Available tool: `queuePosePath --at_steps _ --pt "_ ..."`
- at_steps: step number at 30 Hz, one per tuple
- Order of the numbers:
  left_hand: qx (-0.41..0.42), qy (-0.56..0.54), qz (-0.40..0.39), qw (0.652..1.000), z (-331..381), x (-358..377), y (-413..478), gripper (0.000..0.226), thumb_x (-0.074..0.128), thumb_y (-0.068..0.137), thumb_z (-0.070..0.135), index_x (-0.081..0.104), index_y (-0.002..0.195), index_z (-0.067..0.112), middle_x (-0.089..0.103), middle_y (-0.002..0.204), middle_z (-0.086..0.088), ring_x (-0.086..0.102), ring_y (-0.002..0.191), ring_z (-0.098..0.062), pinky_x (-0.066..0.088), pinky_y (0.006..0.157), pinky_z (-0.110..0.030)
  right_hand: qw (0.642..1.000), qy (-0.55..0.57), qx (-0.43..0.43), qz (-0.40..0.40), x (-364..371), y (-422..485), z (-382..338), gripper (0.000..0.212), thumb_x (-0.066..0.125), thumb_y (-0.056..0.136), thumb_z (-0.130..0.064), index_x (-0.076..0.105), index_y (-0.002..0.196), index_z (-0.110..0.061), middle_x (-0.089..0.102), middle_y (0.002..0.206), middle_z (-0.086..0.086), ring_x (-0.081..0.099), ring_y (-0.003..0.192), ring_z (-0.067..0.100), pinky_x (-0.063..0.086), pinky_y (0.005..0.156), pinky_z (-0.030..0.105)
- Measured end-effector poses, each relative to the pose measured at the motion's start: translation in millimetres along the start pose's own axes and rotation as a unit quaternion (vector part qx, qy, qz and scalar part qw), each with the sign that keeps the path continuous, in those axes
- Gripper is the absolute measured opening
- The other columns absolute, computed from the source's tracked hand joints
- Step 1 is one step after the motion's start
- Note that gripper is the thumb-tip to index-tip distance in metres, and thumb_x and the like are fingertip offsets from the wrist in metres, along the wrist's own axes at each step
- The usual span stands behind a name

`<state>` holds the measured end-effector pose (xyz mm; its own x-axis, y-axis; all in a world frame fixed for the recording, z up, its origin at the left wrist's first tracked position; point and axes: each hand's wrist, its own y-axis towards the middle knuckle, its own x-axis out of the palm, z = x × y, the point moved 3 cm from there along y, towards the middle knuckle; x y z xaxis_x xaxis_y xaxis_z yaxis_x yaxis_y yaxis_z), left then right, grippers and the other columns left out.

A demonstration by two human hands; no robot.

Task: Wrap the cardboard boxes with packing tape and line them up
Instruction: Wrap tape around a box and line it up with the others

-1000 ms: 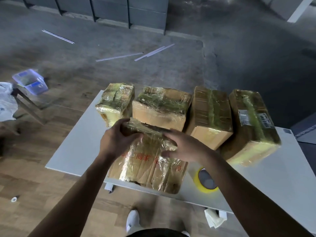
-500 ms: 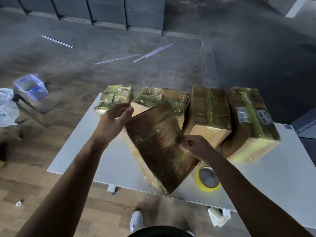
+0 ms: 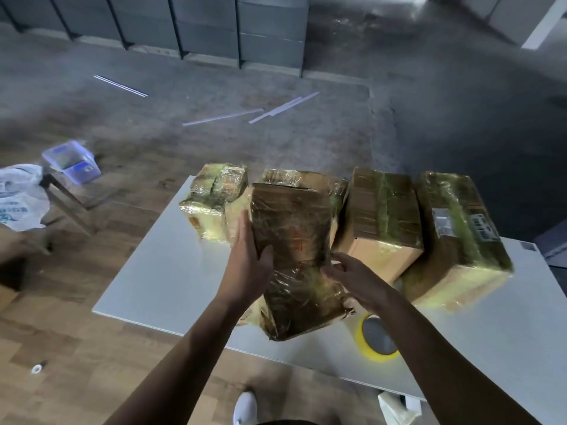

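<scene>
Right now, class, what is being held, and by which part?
The box, by its two long sides: the left hand grips the left side, the right hand the right side, near the lower end.

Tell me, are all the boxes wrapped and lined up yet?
Nearly. Four tape-wrapped brown cardboard boxes stand in a row on the white table. The left hand and right hand hold a fifth wrapped cardboard box, tilted. Left: setting it in line.

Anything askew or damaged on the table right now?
Yes. The held box, between left hand and right hand, tilts out of the back row; its wrap is ragged at the near corner. The rightmost box looks skewed.
</scene>
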<state>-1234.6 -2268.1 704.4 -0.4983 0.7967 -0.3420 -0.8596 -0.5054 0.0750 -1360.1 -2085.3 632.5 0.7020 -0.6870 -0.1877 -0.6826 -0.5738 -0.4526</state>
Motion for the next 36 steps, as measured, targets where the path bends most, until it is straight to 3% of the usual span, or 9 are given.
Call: queuePosePath --at_steps 5,11,14,16,19,23,31,33,36 --pt "0.020 0.059 0.015 0.998 13 7 -13 0.072 0.048 0.092 -0.001 0.017 0.153 0.020 0.042 0.148 -0.010 0.041 0.134 -0.028 0.039 0.107 -0.048 0.999 0.034 0.023 -0.026 9 2 -10 0.065 0.067 0.067 -0.073 0.049 0.121 -0.041 0.061 0.114 -0.016 0.060 0.098 0.015 0.054 0.056 0.029" --pt "0.101 0.024 -0.025 0.994 27 7 -15 0.049 0.052 0.092 0.049 0.045 0.139 0.036 0.048 0.141 0.015 0.051 0.126 -0.008 0.045 0.095 -0.016 0.989 0.142 0.005 0.032 -3 2 6 0.049 0.059 0.075 -0.055 0.059 0.116 -0.028 0.071 0.104 -0.010 0.069 0.088 0.013 0.055 0.061 0.040" --pt "0.089 0.103 0.079 0.987 18 -3 4 0.056 0.067 0.086 0.035 0.048 0.136 0.020 0.047 0.140 -0.001 0.046 0.128 -0.020 0.042 0.100 -0.029 0.991 0.130 -0.013 0.024 -6 -2 8 0.048 0.064 0.080 -0.055 0.055 0.117 -0.026 0.067 0.085 -0.021 0.064 0.074 -0.002 0.053 0.054 0.032" --pt "0.020 0.102 0.045 0.994 11 -7 20 0.077 0.074 0.080 0.033 0.038 0.143 0.009 0.043 0.143 -0.008 0.039 0.132 -0.023 0.037 0.107 -0.039 0.993 0.111 -0.030 0.026 -5 -6 7 0.055 0.063 0.076 -0.060 0.052 0.120 -0.029 0.068 0.097 -0.018 0.065 0.087 0.002 0.053 0.056 0.026" --pt "-0.053 -0.021 -0.097 0.994 3 -8 35 0.055 0.071 0.076 0.041 0.053 0.116 0.009 0.064 0.100 -0.008 0.060 0.094 -0.019 0.050 0.083 -0.033 0.992 0.103 -0.064 0.024 -8 -7 6 0.070 0.066 0.064 -0.074 0.054 0.118 -0.032 0.068 0.110 -0.016 0.065 0.098 0.003 0.054 0.061 0.023" --pt "-0.036 -0.095 -0.107 0.989 -1 -8 39 0.037 0.076 0.074 0.036 0.059 0.092 0.009 0.061 0.078 -0.003 0.058 0.075 -0.016 0.051 0.069 -0.038 0.987 0.146 -0.056 0.026 -15 -3 5 0.040 0.065 0.082 -0.041 0.056 0.117 -0.025 0.063 0.125 0.003 0.061 0.110 0.013 0.056 0.075 0.038" --pt "-0.004 -0.226 -0.089 0.970 1 -4 47 0.019 0.061 0.083 -0.010 0.059 0.076 0.007 0.065 0.064 -0.001 0.061 0.056 -0.012 0.050 0.049 -0.025 0.957 -0.110 -0.184 0.196 -44 -18 -40 0.077 0.080 0.075 -0.010 0.036 0.137 -0.020 0.048 0.120 -0.021 0.044 0.106 -0.020 0.035 0.086 0.014" --pt "0.000 -0.244 -0.092 0.966 5 -7 51 0.026 0.060 0.085 -0.005 0.064 0.072 0.017 0.063 0.063 0.000 0.060 0.055 -0.013 0.050 0.048 -0.025 0.929 -0.188 -0.203 0.245 -47 -23 -52 0.082 0.081 0.075 -0.019 0.034 0.142 -0.016 0.043 0.124 -0.014 0.038 0.098 -0.027 0.030 0.078 0.005" --pt "0.004 -0.260 -0.105 0.960 10 -8 57 0.015 0.067 0.082 0.014 0.068 0.071 0.023 0.060 0.062 0.003 0.057 0.052 -0.013 0.047 0.048 -0.024 0.913 -0.207 -0.215 0.277 -55 -34 -62 0.096 0.082 0.074 -0.026 0.023 0.150 -0.024 0.032 0.138 -0.018 0.028 0.123 -0.011 0.027 0.101 0.014"
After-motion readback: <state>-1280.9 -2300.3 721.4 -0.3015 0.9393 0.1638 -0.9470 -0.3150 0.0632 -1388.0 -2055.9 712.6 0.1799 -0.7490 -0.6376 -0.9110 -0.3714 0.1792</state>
